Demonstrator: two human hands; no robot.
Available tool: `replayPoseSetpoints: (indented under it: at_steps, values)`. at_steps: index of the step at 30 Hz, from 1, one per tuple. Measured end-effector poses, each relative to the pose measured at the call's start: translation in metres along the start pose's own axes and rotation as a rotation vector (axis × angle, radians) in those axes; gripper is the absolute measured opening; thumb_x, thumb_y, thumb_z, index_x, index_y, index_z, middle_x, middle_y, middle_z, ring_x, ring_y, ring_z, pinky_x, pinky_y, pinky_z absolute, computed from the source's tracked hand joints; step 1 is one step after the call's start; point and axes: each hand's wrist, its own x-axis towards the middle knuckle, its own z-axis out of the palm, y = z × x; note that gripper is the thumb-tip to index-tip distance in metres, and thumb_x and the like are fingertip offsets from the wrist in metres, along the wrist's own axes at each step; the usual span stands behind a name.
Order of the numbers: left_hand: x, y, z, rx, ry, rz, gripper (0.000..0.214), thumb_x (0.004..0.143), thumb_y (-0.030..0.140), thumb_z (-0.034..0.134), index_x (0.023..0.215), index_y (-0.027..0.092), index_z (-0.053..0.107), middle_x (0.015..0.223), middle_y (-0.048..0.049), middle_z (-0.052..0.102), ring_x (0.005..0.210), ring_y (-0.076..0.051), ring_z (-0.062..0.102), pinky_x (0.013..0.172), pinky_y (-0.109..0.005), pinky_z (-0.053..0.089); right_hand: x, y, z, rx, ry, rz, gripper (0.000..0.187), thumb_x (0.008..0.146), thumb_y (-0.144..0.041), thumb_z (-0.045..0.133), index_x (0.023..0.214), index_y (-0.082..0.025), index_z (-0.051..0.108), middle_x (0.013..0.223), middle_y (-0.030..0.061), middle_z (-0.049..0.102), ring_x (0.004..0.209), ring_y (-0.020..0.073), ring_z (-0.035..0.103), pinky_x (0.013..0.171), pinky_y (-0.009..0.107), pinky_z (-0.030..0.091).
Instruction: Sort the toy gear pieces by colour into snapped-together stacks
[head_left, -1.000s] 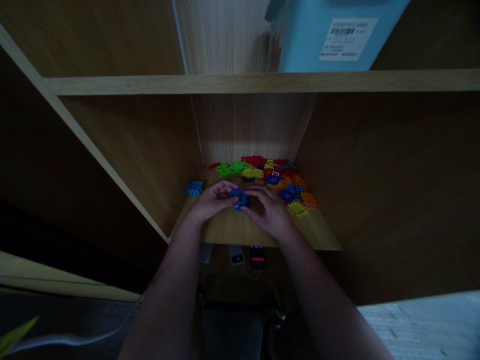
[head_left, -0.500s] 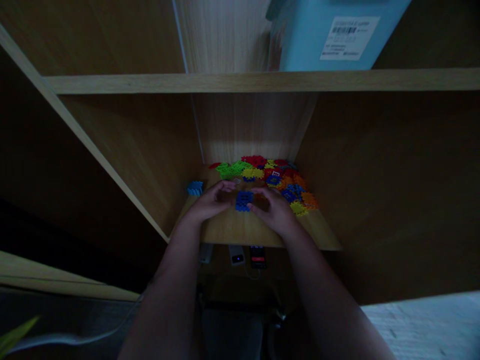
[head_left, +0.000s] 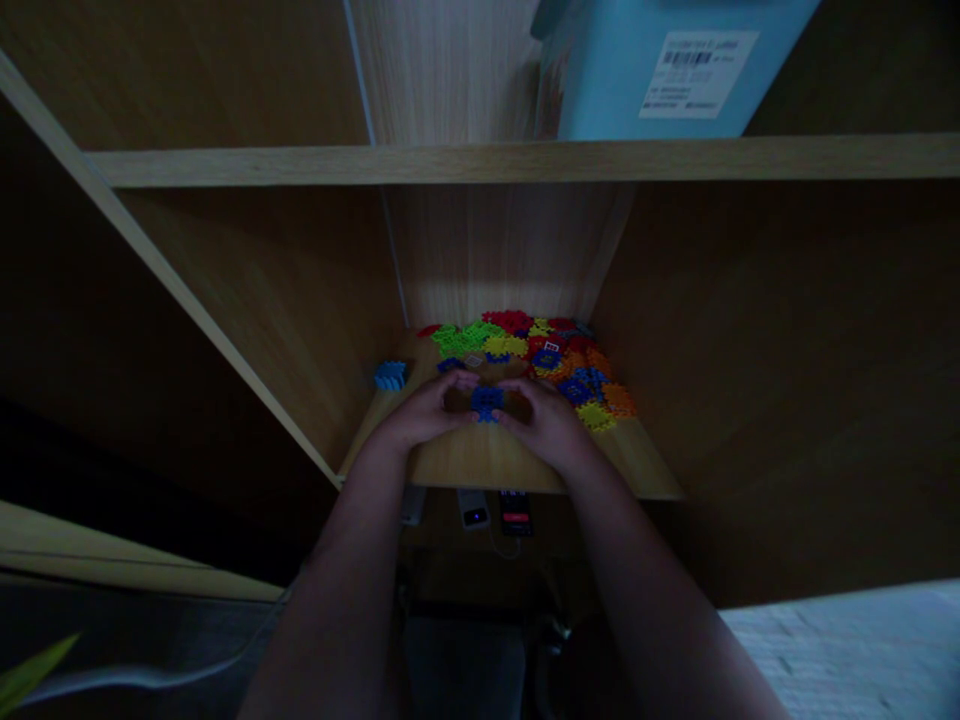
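Shelf [head_left: 465,464]: blue block [head_left: 487,402] in curled grips [head_left: 431,408] [head_left: 549,418]

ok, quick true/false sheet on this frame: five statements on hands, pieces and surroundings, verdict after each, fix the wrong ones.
1. The dark blue block is between the left hand and the right hand. True.
2. The light blue block lies among the orange pieces. False: it sits apart, left of the left hand, with the orange pieces at the right.
3. The green pieces lie farther left than the orange pieces. True.
4. The phone lies on the upper shelf. False: it is below the front edge of the pieces' shelf.
5. The bin bears a white label. True.
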Motion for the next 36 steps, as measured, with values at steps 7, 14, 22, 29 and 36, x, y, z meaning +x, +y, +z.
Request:
replayPoseSetpoints:
  at_steps: [7, 14, 22, 29, 36]
  values:
    - [0.0001, 0.0004, 0.0004, 0.013, -0.003, 0.001, 0.06, 0.082, 0.038, 0.093, 0.135, 0.025, 0.068, 0.137, -0.0105, 0.072, 0.131, -0.028, 0.067, 0.118, -0.049, 0.051, -0.0007, -0.0008, -0.0008, 0.004, -0.023, 0.007, 0.036, 0.095, -0.033, 0.08, 0.13, -0.026, 0.07, 0.126, 0.0083, 0.079, 0.119, 0.0306, 0.072, 0.106, 0.05, 0.058]
    - [-0.0002, 0.0028, -0.0004, 0.024, -0.01, -0.002, 0.057, 0.084, 0.036, 0.091, 0.135, 0.024, 0.068, 0.136, -0.0116, 0.072, 0.13, -0.028, 0.067, 0.118, -0.05, 0.051, -0.0003, 0.0002, 0.0008, 0.003, -0.027, -0.001, 0.037, 0.095, -0.032, 0.079, 0.13, -0.026, 0.069, 0.128, 0.009, 0.079, 0.121, 0.0314, 0.072, 0.107, 0.052, 0.057]
    - [0.0002, -0.002, 0.0005, 0.003, 0.003, 0.029, 0.056, 0.084, 0.032, 0.09, 0.135, 0.025, 0.069, 0.134, -0.0108, 0.073, 0.128, -0.027, 0.069, 0.117, -0.048, 0.052, -0.0024, 0.0023, 0.001, 0.026, -0.032, 0.014, 0.047, 0.092, -0.033, 0.083, 0.136, -0.027, 0.067, 0.133, 0.0097, 0.077, 0.127, 0.0317, 0.071, 0.11, 0.053, 0.057]
    - [-0.0004, -0.0011, 0.0, 0.014, -0.006, 0.019, 0.056, 0.085, 0.029, 0.088, 0.136, 0.025, 0.067, 0.135, -0.0106, 0.073, 0.13, -0.027, 0.068, 0.117, -0.049, 0.052, -0.0026, 0.0033, 0.0028, 0.028, -0.04, 0.013, 0.048, 0.091, -0.03, 0.083, 0.136, -0.026, 0.067, 0.135, 0.0099, 0.077, 0.127, 0.0318, 0.071, 0.111, 0.053, 0.056]
    - [-0.0002, -0.0056, 0.0013, -0.018, -0.003, 0.024, 0.056, 0.084, 0.028, 0.088, 0.136, 0.025, 0.067, 0.134, -0.0109, 0.072, 0.129, -0.027, 0.068, 0.117, -0.049, 0.051, -0.0019, 0.0044, 0.0027, 0.034, -0.056, 0.015, 0.048, 0.091, -0.027, 0.082, 0.136, -0.024, 0.066, 0.136, 0.0109, 0.076, 0.127, 0.0323, 0.07, 0.111, 0.054, 0.056]
